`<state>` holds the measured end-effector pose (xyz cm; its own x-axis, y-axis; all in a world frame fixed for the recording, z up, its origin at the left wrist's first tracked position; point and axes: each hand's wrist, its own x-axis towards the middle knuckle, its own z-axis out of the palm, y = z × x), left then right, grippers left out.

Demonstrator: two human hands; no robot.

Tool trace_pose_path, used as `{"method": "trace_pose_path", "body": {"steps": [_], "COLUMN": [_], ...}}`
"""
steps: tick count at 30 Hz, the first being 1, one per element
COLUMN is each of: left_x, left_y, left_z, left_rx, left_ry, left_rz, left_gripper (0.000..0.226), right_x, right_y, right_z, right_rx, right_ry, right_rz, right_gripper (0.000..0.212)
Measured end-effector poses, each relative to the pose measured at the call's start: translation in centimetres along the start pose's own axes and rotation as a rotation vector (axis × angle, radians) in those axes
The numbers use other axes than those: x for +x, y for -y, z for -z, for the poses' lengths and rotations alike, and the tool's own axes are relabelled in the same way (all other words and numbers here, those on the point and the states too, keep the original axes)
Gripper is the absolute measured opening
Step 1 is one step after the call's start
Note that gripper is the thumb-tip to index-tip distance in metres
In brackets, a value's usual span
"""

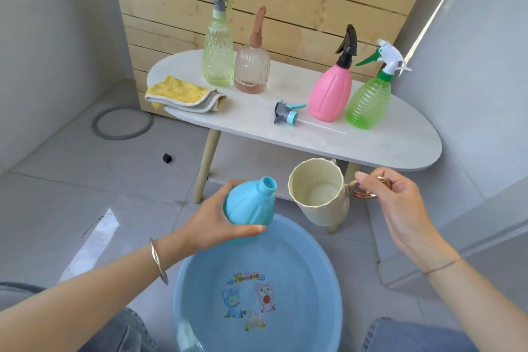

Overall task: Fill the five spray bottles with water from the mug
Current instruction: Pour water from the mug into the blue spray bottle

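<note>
Silver bangle (158,261) left wrist, thin cord bracelet (441,267) right, blue jeans (414,337).

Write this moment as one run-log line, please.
left hand: holds blue bottle, neck open | right hand: holds mug by handle, tilted toward bottle | basin: below bottle | no water stream visible

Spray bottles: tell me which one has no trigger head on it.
The opaque light-blue plastic bottle gripped in the left hand: its threaded neck is bare, while the four bottles on the white table all wear trigger heads.
</note>
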<state>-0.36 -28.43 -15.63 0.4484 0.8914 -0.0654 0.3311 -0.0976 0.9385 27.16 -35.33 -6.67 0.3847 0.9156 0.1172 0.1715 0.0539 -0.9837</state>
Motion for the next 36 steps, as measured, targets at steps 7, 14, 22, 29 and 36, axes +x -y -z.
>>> {"method": "trace_pose_path", "body": {"steps": [7,14,22,29,36], "left_x": [-0.4,-0.5,-0.7,-0.9,-1.0], "left_y": [-0.1,0.4,0.4,0.3,0.7], "left_z": [-0.9,-1.3,-1.8,-1.9,-2.1], "left_rx": [0.153,0.201,0.177,0.235,0.213], "left_ry": [0.038,0.026,0.044,0.055,0.067], "left_rz": [-0.091,-0.100,-0.054,-0.063,-0.043], "left_gripper": [0.076,0.080,0.080,0.079,0.081], "right_x": [-0.6,-0.7,-1.1,-1.3,-1.5], "right_y": [1.4,1.0,1.2,1.3,1.6], "right_z": [0.4,0.4,-0.3,-0.5,-0.8], "right_rx": [-0.068,-0.132,-0.199,-0.274,-0.395], "right_ry": [-0.020,-0.033,-0.009,0.011,0.037], "right_rz": [0.075,0.094,0.077,0.122,0.169], "right_gripper": [0.024,0.030,0.022,0.027,0.031]}}
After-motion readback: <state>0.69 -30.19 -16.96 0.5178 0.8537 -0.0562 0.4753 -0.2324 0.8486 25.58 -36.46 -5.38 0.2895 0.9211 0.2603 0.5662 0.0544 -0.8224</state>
